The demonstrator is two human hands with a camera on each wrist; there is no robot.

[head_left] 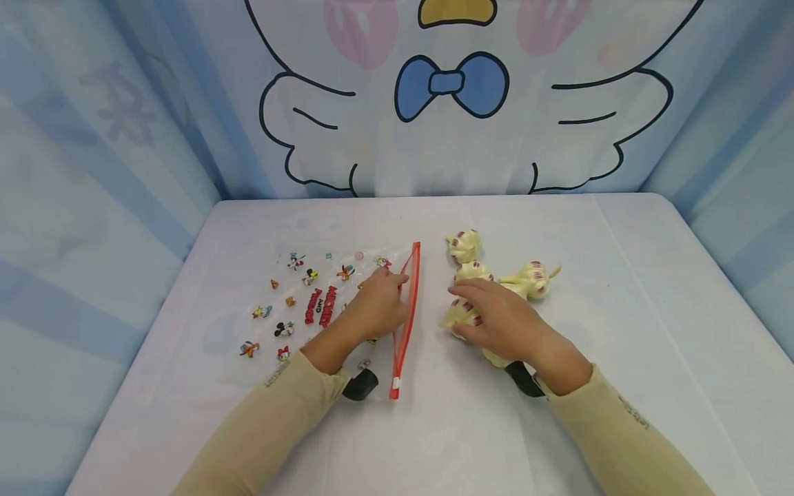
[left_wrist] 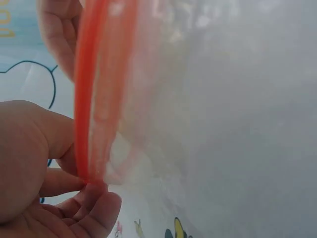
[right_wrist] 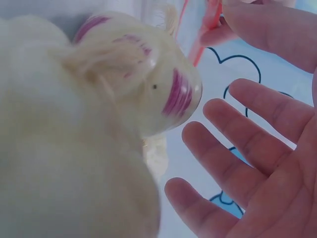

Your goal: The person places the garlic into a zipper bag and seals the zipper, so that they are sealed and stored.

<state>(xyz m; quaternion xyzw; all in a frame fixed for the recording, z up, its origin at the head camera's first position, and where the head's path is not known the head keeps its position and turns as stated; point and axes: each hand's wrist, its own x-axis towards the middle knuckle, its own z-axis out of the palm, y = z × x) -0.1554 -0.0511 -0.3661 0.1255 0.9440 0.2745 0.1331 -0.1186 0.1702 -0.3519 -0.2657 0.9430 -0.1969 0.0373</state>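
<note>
A clear plastic zip bag (head_left: 319, 306) printed with small cartoon figures lies flat on the table's left half, its red zip edge (head_left: 403, 351) facing right. My left hand (head_left: 378, 306) is at that edge; in the left wrist view its thumb and fingertips pinch the red strip (left_wrist: 84, 129). To the right of the bag sits a cluster of garlic bulbs (head_left: 530, 279), cream with purple streaks. Over the nearer bulbs hovers my right hand (head_left: 502, 317), fingers apart. Close up in the right wrist view, a garlic bulb (right_wrist: 138, 74) stands beside its spread fingers (right_wrist: 223, 163), which hold nothing.
A white cloth covers the table (head_left: 651, 310). Behind it hangs a curtain (head_left: 453, 158) with a cartoon drawing and a blue bow, and blue patterned curtains (head_left: 93, 172) stand at the sides. Dark wrist cameras (head_left: 361, 384) show under both sleeves.
</note>
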